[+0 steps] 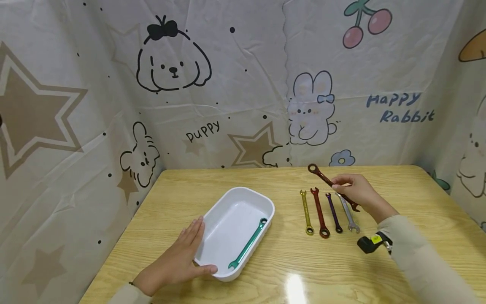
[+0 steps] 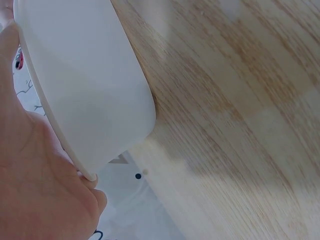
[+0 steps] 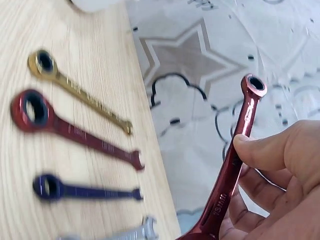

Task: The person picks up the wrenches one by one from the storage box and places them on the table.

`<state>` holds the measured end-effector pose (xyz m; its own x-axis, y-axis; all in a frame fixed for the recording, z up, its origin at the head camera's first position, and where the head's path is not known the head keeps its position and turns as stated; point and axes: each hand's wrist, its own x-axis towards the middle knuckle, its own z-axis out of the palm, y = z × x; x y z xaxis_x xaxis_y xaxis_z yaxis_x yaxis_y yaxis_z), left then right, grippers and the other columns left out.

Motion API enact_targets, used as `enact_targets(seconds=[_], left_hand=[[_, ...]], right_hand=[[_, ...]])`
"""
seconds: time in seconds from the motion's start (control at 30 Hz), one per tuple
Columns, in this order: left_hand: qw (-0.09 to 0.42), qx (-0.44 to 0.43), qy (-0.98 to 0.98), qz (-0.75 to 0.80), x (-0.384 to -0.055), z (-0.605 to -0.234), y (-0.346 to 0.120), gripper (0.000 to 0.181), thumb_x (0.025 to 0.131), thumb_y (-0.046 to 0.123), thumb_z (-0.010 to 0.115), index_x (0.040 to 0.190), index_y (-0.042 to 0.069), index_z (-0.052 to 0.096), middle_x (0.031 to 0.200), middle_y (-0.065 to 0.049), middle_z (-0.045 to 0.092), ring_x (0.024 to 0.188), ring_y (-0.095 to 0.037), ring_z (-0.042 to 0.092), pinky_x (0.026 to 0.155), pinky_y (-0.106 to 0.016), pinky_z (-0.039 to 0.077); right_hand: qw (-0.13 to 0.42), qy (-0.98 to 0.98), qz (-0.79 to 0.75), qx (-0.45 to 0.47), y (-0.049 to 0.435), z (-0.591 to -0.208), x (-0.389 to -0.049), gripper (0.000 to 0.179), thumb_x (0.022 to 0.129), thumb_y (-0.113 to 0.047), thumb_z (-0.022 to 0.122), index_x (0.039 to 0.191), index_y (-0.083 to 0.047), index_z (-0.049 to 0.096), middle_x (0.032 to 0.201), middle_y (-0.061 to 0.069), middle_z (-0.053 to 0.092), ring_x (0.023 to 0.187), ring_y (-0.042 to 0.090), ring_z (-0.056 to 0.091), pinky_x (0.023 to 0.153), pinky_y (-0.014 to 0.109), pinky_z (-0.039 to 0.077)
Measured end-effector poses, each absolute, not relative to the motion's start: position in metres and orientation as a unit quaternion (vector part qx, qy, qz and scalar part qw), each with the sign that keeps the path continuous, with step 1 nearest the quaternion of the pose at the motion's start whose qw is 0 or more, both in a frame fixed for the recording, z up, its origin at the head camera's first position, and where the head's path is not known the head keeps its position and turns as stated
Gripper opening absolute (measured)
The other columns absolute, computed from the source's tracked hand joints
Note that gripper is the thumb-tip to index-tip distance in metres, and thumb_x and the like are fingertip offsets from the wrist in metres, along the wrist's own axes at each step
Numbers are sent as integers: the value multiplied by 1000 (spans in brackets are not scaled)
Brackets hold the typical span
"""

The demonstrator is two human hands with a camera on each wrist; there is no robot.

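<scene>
My right hand [image 1: 355,190] pinches a dark red ratcheting combination wrench [image 3: 232,172] by the middle of its shaft, above the table. Its ring end points up and away, and its open jaw end hangs lower. At the white plastic tray [image 1: 243,200], my left hand [image 1: 182,253] rests spread against the left side, fingers extended along the wall and thumb at the near corner. Inside the tray lies a green wrench [image 1: 248,245], along the right wall. The left wrist view shows the tray's outer wall beside my palm.
Right of the tray, a yellow wrench [image 1: 306,213], a red wrench [image 1: 319,213], a purple wrench [image 1: 333,213] and a silver wrench [image 1: 347,213] lie in a row on the wooden table [image 1: 182,190]. A printed cloth [image 1: 243,84] hangs behind and at the sides.
</scene>
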<state>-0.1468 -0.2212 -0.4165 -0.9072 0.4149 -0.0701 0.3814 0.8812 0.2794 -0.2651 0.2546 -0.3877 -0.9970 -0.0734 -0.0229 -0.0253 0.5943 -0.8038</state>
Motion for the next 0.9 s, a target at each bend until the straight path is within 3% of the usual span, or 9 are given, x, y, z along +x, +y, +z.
enact_targets(seconds=[0.17,0.37,0.5,0.9], left_hand=[[68,207,967,132,-145,-416,-220,118,75,73,60,152,-2,10,159,-15,-3,147,-35,4,116,-53,12],[67,212,965,137,-144,-415,-219,117,76,73,60,151,-3,11,160,-16,-1,146,-36,5,116,-54,13],[67,209,966,134,-145,-415,-220,117,76,73,59,152,-2,10,160,-15,-2,147,-35,4,116,-54,13],[66,207,968,128,-148,-420,-223,118,76,74,59,152,-1,8,160,-13,-4,147,-34,3,116,-53,12]], right_hand=[[32,892,-450,14,281,-391,-263,39,98,-20,56,126,7,55,124,28,54,103,34,53,75,38,48],[46,893,-447,32,310,-397,-263,42,98,-21,56,126,10,52,110,17,62,91,21,56,73,32,49],[72,892,-445,45,322,-404,-264,45,97,-20,58,126,12,51,105,13,63,87,19,56,72,31,50],[93,888,-445,70,332,-434,-265,34,95,-11,57,110,19,53,79,4,57,68,12,53,57,26,49]])
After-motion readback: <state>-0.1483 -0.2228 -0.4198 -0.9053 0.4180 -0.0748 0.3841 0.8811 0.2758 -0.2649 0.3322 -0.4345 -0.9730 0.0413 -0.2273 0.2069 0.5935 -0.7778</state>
